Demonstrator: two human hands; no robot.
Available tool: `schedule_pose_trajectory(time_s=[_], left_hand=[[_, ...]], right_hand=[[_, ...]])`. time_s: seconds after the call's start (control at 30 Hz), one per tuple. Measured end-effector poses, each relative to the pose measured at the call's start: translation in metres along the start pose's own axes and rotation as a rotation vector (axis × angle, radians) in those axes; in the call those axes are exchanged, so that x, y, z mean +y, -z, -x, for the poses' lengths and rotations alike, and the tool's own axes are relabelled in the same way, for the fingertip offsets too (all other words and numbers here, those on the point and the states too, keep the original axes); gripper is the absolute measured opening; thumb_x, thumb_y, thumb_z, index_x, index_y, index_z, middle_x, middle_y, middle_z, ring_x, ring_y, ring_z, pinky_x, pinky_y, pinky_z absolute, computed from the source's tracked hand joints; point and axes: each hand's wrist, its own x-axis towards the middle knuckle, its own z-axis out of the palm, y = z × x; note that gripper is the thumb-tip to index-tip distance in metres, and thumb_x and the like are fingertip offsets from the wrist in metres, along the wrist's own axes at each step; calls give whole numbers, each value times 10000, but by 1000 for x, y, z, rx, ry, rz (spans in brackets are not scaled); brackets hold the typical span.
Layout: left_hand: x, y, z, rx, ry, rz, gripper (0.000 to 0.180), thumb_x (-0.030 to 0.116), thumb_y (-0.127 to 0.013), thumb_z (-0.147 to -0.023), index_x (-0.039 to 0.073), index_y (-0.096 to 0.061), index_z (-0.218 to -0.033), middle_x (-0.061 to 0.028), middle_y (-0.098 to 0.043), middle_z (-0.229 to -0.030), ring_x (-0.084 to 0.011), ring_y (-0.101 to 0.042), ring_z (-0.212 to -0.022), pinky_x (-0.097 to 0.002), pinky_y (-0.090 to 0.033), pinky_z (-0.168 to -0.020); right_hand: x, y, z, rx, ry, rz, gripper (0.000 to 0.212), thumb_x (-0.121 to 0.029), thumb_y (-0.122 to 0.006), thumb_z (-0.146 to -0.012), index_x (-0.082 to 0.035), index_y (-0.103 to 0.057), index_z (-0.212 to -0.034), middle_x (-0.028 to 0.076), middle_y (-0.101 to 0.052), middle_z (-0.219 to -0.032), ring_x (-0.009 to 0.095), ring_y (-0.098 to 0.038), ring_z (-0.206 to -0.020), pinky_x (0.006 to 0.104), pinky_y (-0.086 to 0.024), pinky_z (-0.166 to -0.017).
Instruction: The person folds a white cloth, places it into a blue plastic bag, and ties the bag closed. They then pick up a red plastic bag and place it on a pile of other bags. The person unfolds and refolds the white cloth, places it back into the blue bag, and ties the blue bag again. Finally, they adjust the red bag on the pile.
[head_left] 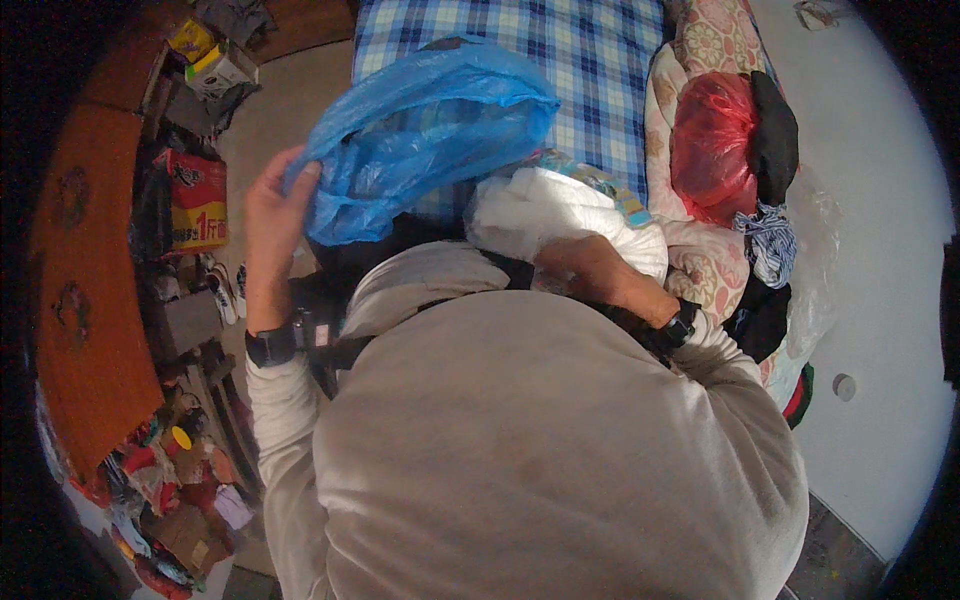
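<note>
Pinching blue bag point(440, 130), left fingers point(278, 168) upward.

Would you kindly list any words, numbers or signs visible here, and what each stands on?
Red-and-yellow package, left: large print, which I won't copy out.
Yellow-and-white box, upper left: any print too small.
Colourful wrapper beside the white bundle: too blurred.
White label by the left wristband: too small.

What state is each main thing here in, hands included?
Left hand: pinching the blue bag's edge
Blue bag: open, wrinkled
Right hand: at the white bundle, grip unclear
White bundle: bulging, sunlit
Red bag: bulging
Plaid sheet: spread, partly covered
Striped cloth: crumpled
</note>
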Motion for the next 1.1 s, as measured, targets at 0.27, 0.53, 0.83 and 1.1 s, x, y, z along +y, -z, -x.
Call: schedule_pose_trajectory(time_s=[0.27, 0.53, 0.83, 1.1], left_hand=[[3, 0, -1, 46, -1, 51, 252, 160, -615, -887, 31, -613, -1104, 1, -627, -931, -74, -552, -826, -221, -448, -745], [10, -6, -4, 8, 50, 176, 276, 204, -619, -890, 27, -590, -1099, -10, -628, -957, -96, -576, -820, -235, -463, -745], [11, -19, -11, 65, 53, 273, 296, 221, -615, -891, 18, -597, -1107, -14, -638, -948, -94, -577, -822, -235, -462, -751], [6, -23, -25, -3, -46, 234, 284, 197, -628, -879, 8, -610, -1090, -25, -639, -920, -94, -577, -800, -242, -475, -736]], right_hand=[[21, 11, 1, 606, -156, -118, 97, -102, -495, -906, -25, -529, -954, 125, -496, -1145, 200, -476, -1110, 278, -349, -968], [56, -2, -11, 823, -609, -862, 252, -248, -448, -960, -41, -562, -1048, 18, -550, -986, 137, -517, -952, 278, -415, -871], [-17, 75, 45, 729, -79, -992, 499, -304, -467, -921, -41, -362, -1332, 122, -447, -1298, 241, -439, -1201, 346, -332, -1008], [-58, 172, 8, 487, 503, -1527, 113, -186, -345, -981, -144, -439, -934, 3, -537, -794, 134, -526, -702, 284, -460, -634]])
